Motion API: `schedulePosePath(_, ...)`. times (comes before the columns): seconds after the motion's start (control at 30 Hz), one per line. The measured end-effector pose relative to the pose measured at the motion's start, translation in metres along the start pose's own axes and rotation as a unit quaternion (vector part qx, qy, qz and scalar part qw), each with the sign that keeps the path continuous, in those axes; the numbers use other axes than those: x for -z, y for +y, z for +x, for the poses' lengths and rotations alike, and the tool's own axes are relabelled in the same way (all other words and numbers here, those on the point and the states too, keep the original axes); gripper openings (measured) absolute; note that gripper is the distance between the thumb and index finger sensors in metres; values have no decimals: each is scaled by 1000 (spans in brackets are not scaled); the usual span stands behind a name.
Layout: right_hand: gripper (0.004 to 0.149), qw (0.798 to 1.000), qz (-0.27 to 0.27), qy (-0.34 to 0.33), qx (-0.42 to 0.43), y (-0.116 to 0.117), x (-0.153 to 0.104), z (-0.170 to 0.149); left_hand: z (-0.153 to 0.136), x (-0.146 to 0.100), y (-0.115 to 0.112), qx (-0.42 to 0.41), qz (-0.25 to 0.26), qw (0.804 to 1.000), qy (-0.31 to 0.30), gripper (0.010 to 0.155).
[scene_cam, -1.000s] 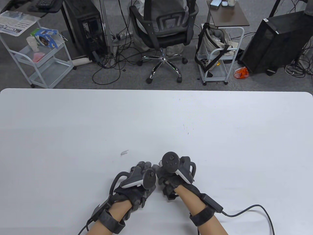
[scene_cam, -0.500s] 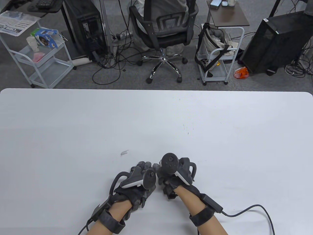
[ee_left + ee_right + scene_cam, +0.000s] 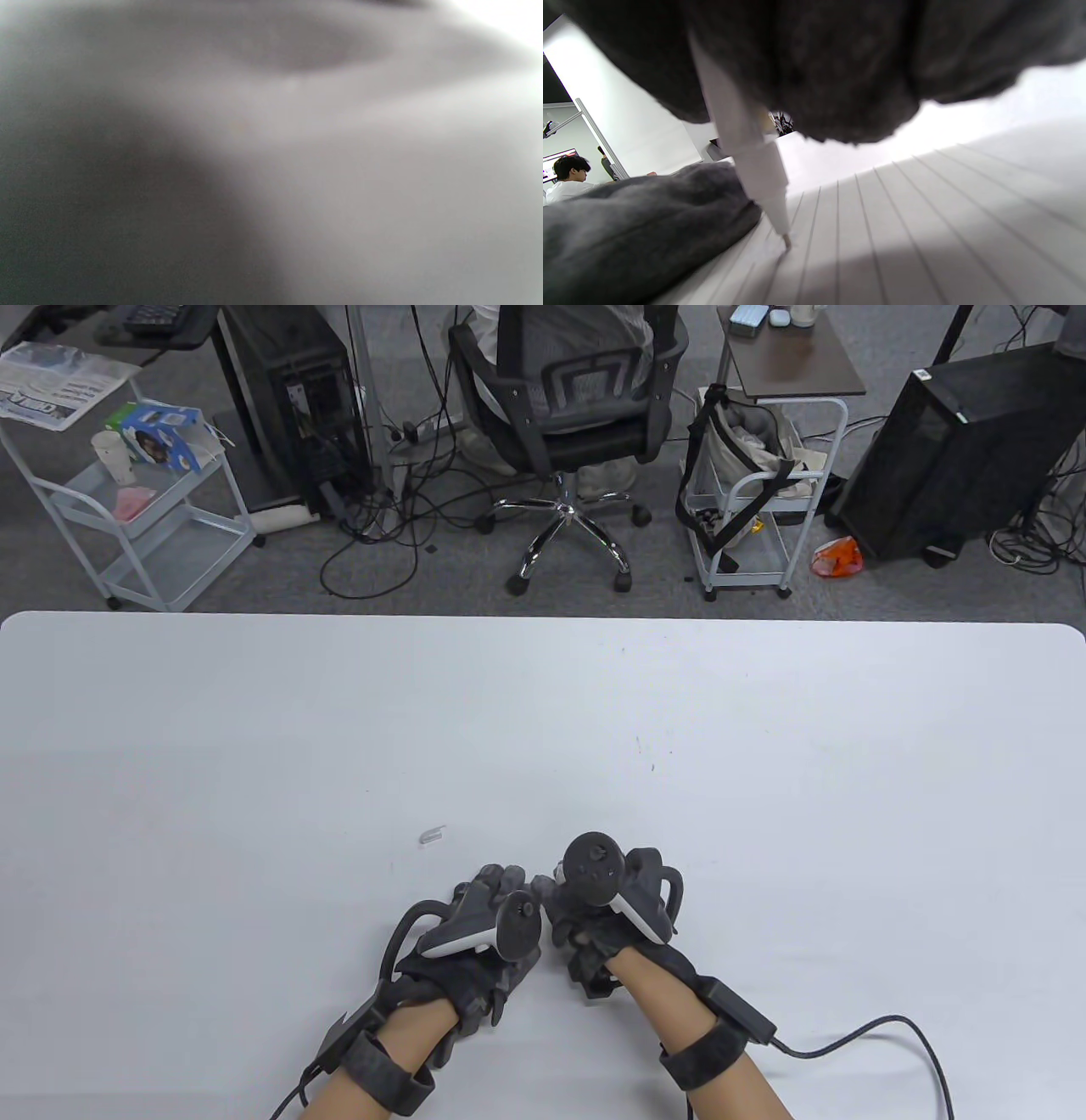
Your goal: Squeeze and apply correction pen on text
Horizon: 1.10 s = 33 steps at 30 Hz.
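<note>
My right hand grips a white correction pen, seen only in the right wrist view. The pen stands steeply with its tip touching lined white paper. No text shows under the tip. My left hand lies palm down on the table just left of the right hand, fingers stretched forward; its grey glove lies on the paper beside the pen tip. In the table view the trackers and gloves hide the pen, and the paper does not stand out from the white table. The left wrist view is a grey blur.
A small clear cap lies on the table just beyond my left hand. A black cable runs from my right wrist toward the table's front right. Beyond the far edge stand an office chair, carts and computer towers.
My right hand has shifted very slightly to the right. The left hand has not moved.
</note>
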State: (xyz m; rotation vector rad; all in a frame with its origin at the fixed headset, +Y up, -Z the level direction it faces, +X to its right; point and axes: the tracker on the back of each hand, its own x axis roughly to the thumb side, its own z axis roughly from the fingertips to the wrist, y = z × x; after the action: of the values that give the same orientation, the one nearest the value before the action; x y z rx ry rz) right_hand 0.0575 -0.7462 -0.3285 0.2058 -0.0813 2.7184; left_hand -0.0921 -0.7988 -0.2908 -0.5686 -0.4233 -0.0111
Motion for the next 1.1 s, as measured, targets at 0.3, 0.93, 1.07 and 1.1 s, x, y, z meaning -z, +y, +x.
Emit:
schedulePosePath(0.3, 35, 1000, 9, -5, -2, 0, 0, 0, 0, 0, 0, 0, 0, 1000, 0, 73)
schedulePosePath(0.93, 35, 1000, -6, -6, -16, -1, -1, 2, 0, 0, 0, 0, 0, 1000, 0, 73)
schedulePosePath(1.07, 35, 1000, -1, -8, -20, -2, 0, 2, 0, 0, 0, 0, 0, 1000, 0, 73)
schedulePosePath(1.1, 35, 1000, -1, -9, -20, -2, -1, 2, 0, 0, 0, 0, 0, 1000, 0, 73)
